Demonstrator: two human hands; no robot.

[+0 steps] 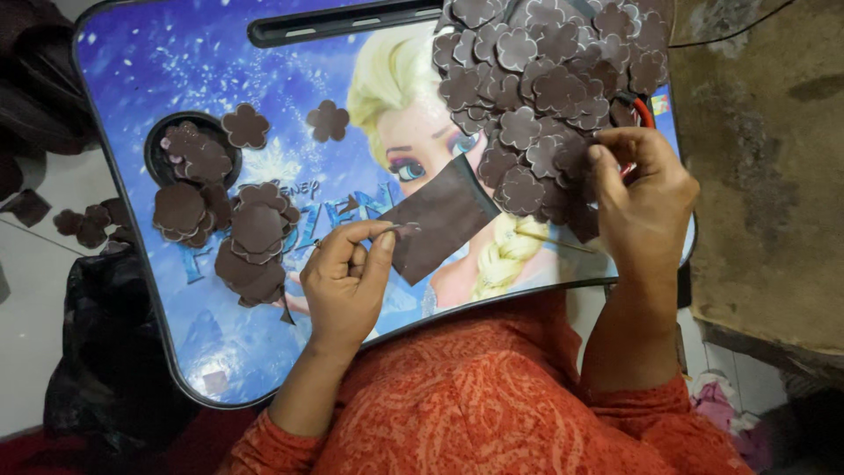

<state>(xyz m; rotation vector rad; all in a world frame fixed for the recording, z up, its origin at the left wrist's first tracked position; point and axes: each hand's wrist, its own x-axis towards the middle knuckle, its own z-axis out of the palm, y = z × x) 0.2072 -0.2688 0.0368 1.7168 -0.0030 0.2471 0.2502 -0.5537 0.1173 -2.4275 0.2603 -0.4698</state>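
I am looking down from the head camera at a small lap table (132, 290) with a blue cartoon picture on its top. The left hand (345, 280) is holding a dark brown sheet (437, 227) at its lower left edge; the thumb and the forefinger are pinching it, and the other fingers are curling into the palm. The sheet is lying flat on the table, tilted, just in front of the person's orange patterned clothing (492, 396).

The right hand (640, 202) is resting at the right edge of the table. Its fingers are bending down onto a big heap of brown flower-shaped cutouts (545, 79), which is covering the upper right part of the table. I am seeing something red (645, 113) just above this hand, but I cannot tell whether the fingers are gripping it or only touching the cutouts.

On the left side, a smaller pile of brown cutouts (242, 237) is lying near a round black recess (158, 145), and some pieces are sitting inside this recess. 2 single flower cutouts (327, 120) are lying apart above them. A few more pieces (83, 227) are lying on the floor, left of the table.
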